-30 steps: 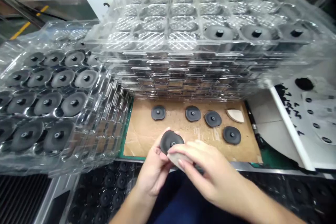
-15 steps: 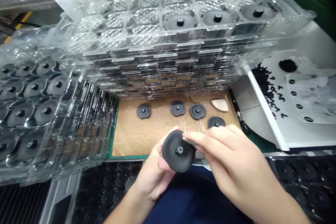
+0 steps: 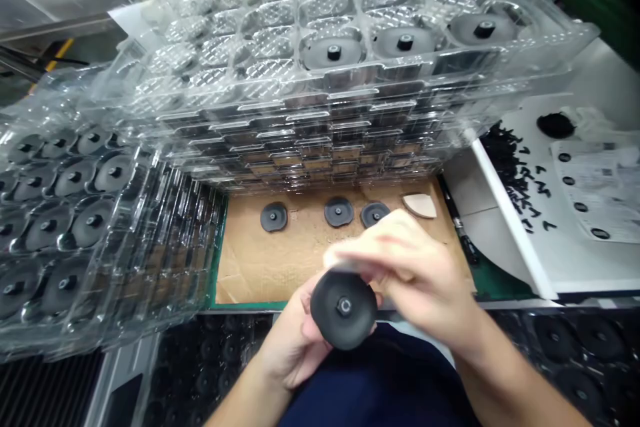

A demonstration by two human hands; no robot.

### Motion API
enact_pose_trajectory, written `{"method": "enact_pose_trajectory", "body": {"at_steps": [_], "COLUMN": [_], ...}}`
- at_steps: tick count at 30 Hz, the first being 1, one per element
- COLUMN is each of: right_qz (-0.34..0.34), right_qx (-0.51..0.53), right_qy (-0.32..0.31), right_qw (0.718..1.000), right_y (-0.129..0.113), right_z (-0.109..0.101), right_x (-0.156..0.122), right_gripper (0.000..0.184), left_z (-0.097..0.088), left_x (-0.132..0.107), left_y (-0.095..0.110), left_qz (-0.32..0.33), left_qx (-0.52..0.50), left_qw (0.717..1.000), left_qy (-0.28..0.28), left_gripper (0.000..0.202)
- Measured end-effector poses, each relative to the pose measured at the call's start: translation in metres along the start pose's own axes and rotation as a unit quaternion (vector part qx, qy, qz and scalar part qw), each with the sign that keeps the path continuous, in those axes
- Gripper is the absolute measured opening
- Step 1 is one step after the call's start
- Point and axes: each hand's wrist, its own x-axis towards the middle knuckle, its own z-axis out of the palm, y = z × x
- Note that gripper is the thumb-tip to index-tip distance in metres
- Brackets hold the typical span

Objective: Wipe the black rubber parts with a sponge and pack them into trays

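My left hand [image 3: 299, 340] grips a round black rubber-like disc [image 3: 331, 320] from its left side and underneath. A short hub with a metal centre faces up from the middle of the disc. Across the disc's top rim lies my right hand [image 3: 407, 273], its fingers bent together and smeared by motion. Whatever those fingers may pinch is hidden. Beyond my hands, similar black discs, a left one [image 3: 273, 217], a middle one [image 3: 339, 211] and a right one [image 3: 374, 213], rest on a cardboard sheet [image 3: 245, 267]. The right one is partly covered by my right hand.
A tall stack of clear plastic trays [image 3: 310, 107] rises behind the cardboard, with three discs in its top tray. More filled trays [image 3: 65, 213] stand at left. A pale wedge-shaped piece [image 3: 421, 205], a black marker [image 3: 465, 240] and a white bin [image 3: 590, 253] with small black parts are at right.
My right hand has swept left and up along the disc's top rim, now covering the disc at the cardboard's right. My left hand still holds its disc, slightly lower in view.
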Motion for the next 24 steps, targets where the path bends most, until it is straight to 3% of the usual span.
{"method": "enact_pose_trajectory", "body": {"at_steps": [3,5,9,12,19,24], "right_qz": [0.177,0.219,0.236,0.24,0.19,0.16], "right_qx": [0.014,0.005,-0.057,-0.105,-0.17,-0.183], "right_qy": [0.02,-0.011,-0.026,-0.02,-0.021,0.027], "right_qw": [0.984,0.976,0.97,0.965,0.967,0.97], "right_y": [0.031,0.051,0.077,0.082,0.085,0.094], "right_z": [0.009,0.027,0.073,0.089,0.09,0.086], "right_x": [-0.014,-0.03,-0.063,-0.078,-0.094,-0.089], "right_gripper": [0.023,0.026,0.03,0.031,0.035,0.033], "left_z": [-0.003,-0.01,-0.025,-0.032,-0.034,-0.036], "left_x": [-0.004,-0.005,-0.002,-0.001,-0.001,0.0], "left_y": [0.006,0.01,0.012,0.012,0.011,0.006], "left_qz": [-0.044,-0.055,-0.054,-0.05,-0.011,0.016], "left_qx": [-0.021,-0.024,-0.023,-0.032,-0.043,-0.047], "left_qw": [0.996,0.994,0.994,0.995,0.997,0.998], "left_qy": [-0.074,-0.092,-0.09,-0.076,-0.058,-0.025], "left_gripper": [0.057,0.053,0.059,0.063,0.054,0.052]}}
